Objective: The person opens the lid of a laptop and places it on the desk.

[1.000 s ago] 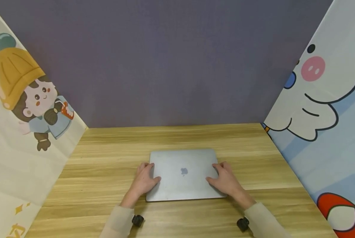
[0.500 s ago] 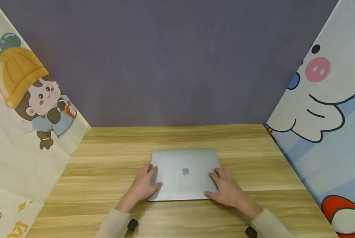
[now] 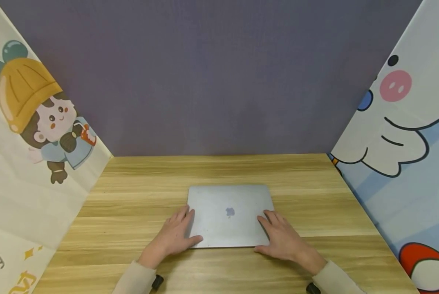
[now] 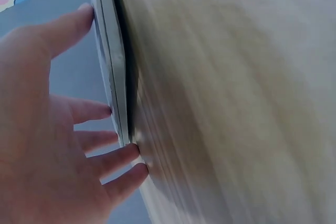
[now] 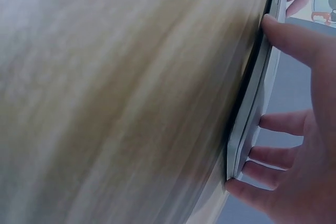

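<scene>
A closed silver laptop with an apple logo lies flat on the wooden table, its front edge facing me. At its left side is my left hand, thumb on the lid near the front left corner, other fingers spread along the left edge. In the left wrist view the left hand's fingers are extended, some reaching the table beside the laptop. My right hand rests at the right side, two fingertips on the lid. The right wrist view shows its thumb touching the laptop's front edge. Neither hand curls round it.
The wooden table extends around the laptop. A grey-purple panel rises at the back. Printed cartoon sheets stand on the left and right. A small black wrist device sits by the left sleeve.
Both hands have slid toward me along the laptop's sides. The right thumb has moved from the lid down to the front edge. The laptop itself stays put and closed; the view has shifted slightly.
</scene>
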Action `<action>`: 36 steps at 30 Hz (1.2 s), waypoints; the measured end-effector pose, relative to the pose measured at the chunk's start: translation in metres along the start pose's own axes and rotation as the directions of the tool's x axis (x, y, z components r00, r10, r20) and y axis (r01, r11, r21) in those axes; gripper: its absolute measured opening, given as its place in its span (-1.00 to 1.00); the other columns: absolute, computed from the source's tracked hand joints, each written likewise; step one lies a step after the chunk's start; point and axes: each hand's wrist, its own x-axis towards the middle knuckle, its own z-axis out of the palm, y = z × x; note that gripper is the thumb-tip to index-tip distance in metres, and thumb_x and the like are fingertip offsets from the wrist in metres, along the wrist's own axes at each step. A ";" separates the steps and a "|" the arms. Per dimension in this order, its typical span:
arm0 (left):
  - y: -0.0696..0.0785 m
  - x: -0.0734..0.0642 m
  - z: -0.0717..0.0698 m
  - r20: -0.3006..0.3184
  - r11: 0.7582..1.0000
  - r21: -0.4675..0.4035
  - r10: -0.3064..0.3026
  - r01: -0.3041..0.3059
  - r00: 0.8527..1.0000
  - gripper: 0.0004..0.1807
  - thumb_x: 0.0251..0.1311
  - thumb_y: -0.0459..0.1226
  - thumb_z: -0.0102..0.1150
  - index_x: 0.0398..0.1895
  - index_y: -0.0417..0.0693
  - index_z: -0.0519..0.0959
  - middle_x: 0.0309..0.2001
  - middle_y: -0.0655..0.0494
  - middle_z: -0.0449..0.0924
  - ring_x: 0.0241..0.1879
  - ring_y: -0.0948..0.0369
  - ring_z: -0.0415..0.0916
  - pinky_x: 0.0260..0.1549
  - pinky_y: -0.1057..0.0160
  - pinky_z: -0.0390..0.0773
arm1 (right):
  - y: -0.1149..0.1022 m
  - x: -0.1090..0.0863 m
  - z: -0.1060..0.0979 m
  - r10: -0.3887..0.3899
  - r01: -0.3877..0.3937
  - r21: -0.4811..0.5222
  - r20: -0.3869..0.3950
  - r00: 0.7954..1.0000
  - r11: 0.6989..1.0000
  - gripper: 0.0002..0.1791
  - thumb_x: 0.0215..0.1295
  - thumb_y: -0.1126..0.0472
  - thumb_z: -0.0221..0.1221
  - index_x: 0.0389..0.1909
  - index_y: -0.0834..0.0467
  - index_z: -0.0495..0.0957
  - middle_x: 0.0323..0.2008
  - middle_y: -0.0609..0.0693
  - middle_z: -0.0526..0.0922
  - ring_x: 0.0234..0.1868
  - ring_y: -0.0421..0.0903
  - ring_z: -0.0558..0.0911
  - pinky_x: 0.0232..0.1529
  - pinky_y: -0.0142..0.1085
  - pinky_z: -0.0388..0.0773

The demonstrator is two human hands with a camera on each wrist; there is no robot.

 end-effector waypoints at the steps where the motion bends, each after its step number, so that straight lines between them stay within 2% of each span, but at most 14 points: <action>1: 0.000 -0.001 0.000 0.010 1.000 0.007 0.000 0.000 1.000 0.01 0.25 0.26 0.21 0.54 -0.22 0.21 0.55 -0.30 0.06 0.47 -0.26 0.11 0.35 -0.32 0.22 | 0.000 0.000 0.000 -0.002 0.002 -0.004 -0.002 1.000 1.000 0.03 0.07 -0.36 0.38 0.35 0.31 0.43 0.34 0.33 0.35 0.37 0.31 0.33 0.33 0.23 0.34; 7: -0.002 -0.007 0.001 0.033 1.000 0.016 0.014 -0.015 0.999 0.12 0.19 0.36 0.17 0.57 -0.23 0.15 0.57 -0.29 -0.01 0.51 -0.24 0.04 0.43 -0.24 0.14 | 0.002 0.000 0.001 -0.017 0.017 -0.045 -0.007 1.000 0.999 0.02 0.09 -0.38 0.35 0.34 0.31 0.44 0.34 0.32 0.36 0.36 0.30 0.34 0.33 0.21 0.34; 14: -0.004 -0.011 0.000 0.022 1.000 -0.009 0.017 -0.017 1.000 0.17 0.12 0.35 0.26 0.56 -0.27 0.15 0.54 -0.30 0.06 0.50 -0.23 0.07 0.40 -0.25 0.18 | 0.003 0.002 0.002 -0.068 0.065 -0.112 -0.022 0.997 0.992 -0.01 0.09 -0.39 0.34 0.31 0.32 0.48 0.29 0.32 0.42 0.32 0.27 0.39 0.30 0.17 0.40; 25: -0.005 -0.012 0.000 0.007 0.999 -0.032 0.024 -0.024 1.000 0.17 0.10 0.35 0.28 0.54 -0.28 0.18 0.53 -0.29 0.10 0.48 -0.23 0.10 0.38 -0.27 0.21 | 0.007 0.005 0.002 -0.135 0.120 -0.208 -0.060 0.989 0.971 -0.04 0.03 -0.46 0.29 0.19 0.26 0.60 0.16 0.29 0.56 0.15 0.23 0.54 0.06 0.12 0.60; 32: -0.005 -0.011 -0.002 0.021 0.999 -0.036 0.014 -0.013 1.000 0.19 0.09 0.37 0.26 0.55 -0.28 0.16 0.54 -0.28 0.08 0.49 -0.23 0.10 0.38 -0.26 0.22 | 0.009 0.006 0.001 -0.187 0.162 -0.242 -0.082 0.979 0.957 -0.06 0.03 -0.50 0.26 0.13 0.24 0.66 0.12 0.29 0.61 0.09 0.22 0.59 -0.09 0.06 0.68; 36: -0.005 -0.011 -0.003 0.029 0.999 -0.038 0.015 -0.014 0.999 0.27 0.01 0.42 0.28 0.56 -0.28 0.13 0.55 -0.28 0.05 0.49 -0.23 0.08 0.38 -0.27 0.22 | 0.010 0.007 -0.001 -0.209 0.177 -0.255 -0.105 0.972 0.951 -0.07 0.01 -0.51 0.27 0.09 0.23 0.69 0.08 0.29 0.66 0.07 0.23 0.62 -0.13 0.05 0.70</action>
